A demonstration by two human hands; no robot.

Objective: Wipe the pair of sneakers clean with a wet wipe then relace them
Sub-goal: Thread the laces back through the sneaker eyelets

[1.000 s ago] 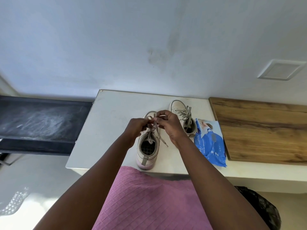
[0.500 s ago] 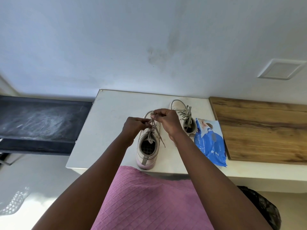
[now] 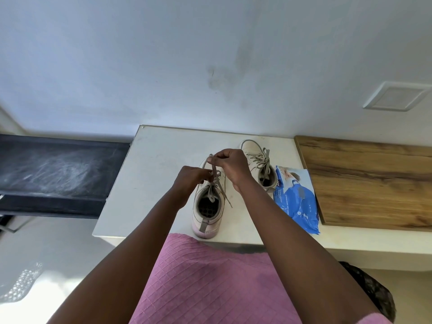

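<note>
Two beige sneakers stand on the white table (image 3: pixel 154 157). The near sneaker (image 3: pixel 207 217) points away from me, heel toward the table's front edge. My left hand (image 3: pixel 190 178) pinches its grey lace (image 3: pixel 222 194) just above the tongue. My right hand (image 3: pixel 232 166) pinches a loop of the same lace higher up, over the toe end. One loose lace end trails down the shoe's right side. The far sneaker (image 3: pixel 257 160) sits behind my right hand with its lace tied in a bow. A blue wet-wipe pack (image 3: pixel 297 199) lies flat to the right.
A wooden board (image 3: pixel 374 181) covers the counter to the right of the pack. A dark bench-like surface (image 3: pixel 58 169) lies to the left of the table. The white wall rises right behind the table. My pink garment fills the foreground.
My right hand has risen away from me, drawing the lace loop up. My left hand has stayed low on the lace near the tongue, so the hands are now apart.
</note>
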